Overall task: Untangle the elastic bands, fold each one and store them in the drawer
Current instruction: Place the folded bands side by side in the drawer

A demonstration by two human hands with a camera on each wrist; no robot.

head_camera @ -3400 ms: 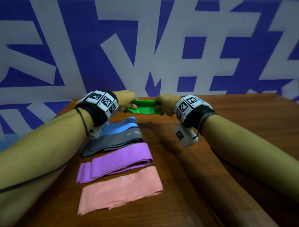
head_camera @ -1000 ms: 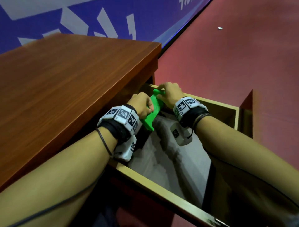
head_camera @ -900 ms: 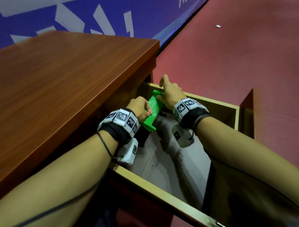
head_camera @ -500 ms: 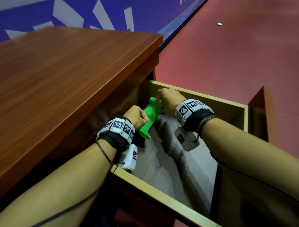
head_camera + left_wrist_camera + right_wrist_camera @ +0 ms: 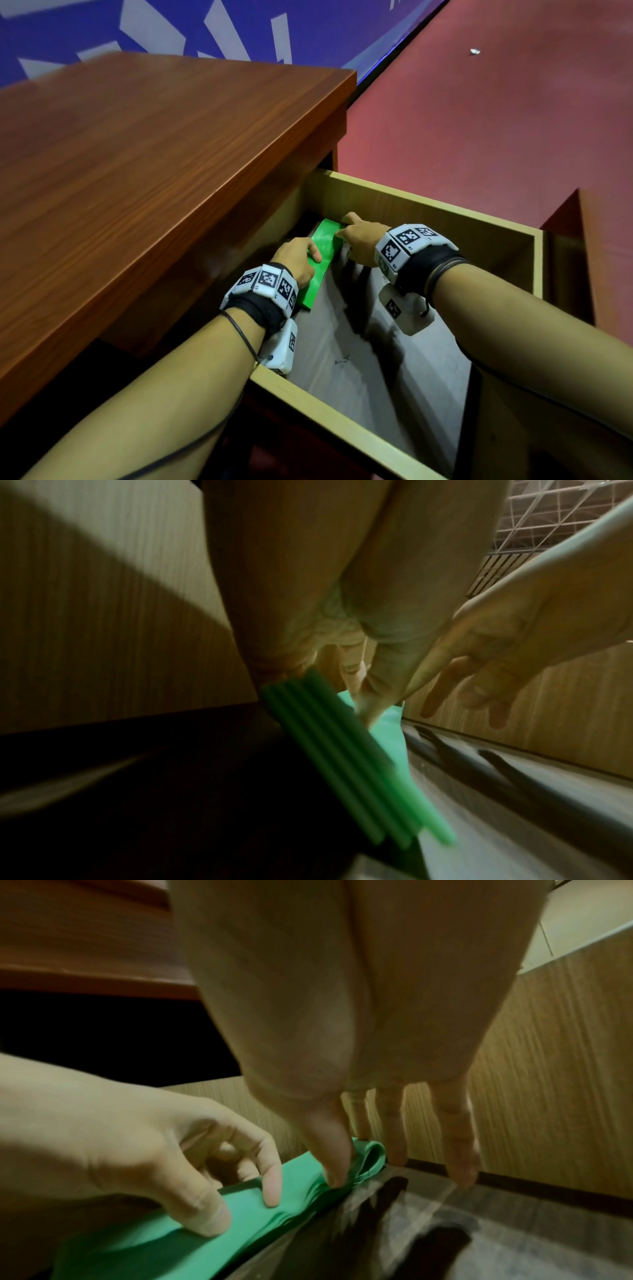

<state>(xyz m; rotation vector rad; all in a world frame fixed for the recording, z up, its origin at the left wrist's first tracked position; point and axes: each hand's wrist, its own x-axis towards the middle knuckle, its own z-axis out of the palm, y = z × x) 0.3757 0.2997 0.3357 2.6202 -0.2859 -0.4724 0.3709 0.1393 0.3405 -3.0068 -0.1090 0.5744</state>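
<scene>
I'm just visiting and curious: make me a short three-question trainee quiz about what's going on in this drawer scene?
1. True or false: the green band lies on the desk top.
2. Which hand holds the band's far end? A. left hand B. right hand
3. Fill in: the band is going into the open ___.

Key: 1. False, it is inside the drawer. 2. B. 3. drawer.

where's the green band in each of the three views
Head: the green band lies centre frame at the drawer's far left, between both hands.
Left wrist: its stacked folded edges run from centre toward lower right.
Right wrist: it crosses the lower left of the frame, looped end near centre.
Shared landmark: the drawer's light wood wall, seen behind the band at and.
</scene>
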